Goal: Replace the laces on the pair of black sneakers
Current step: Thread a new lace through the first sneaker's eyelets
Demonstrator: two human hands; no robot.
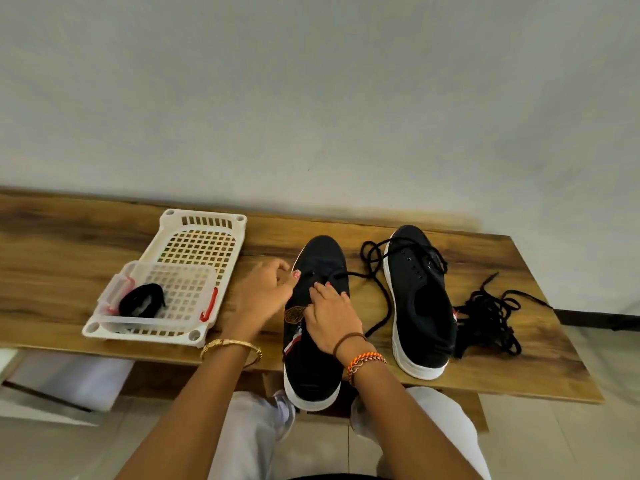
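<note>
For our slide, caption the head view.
Both hands lacing the near sneaker on the bench.

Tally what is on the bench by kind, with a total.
Black sneakers: 2
White plastic baskets: 2
Black lace bundles: 2, one in the small basket, one loose pile
Total: 6

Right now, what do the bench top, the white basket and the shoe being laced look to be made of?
Bench top: wood or wood-look laminate, visible grain, low sheen. White basket: moulded plastic, with a grid of holes. Near sneaker: black fabric upper, matte, probably canvas or knit; its white sole looks like smooth rubber.
</note>
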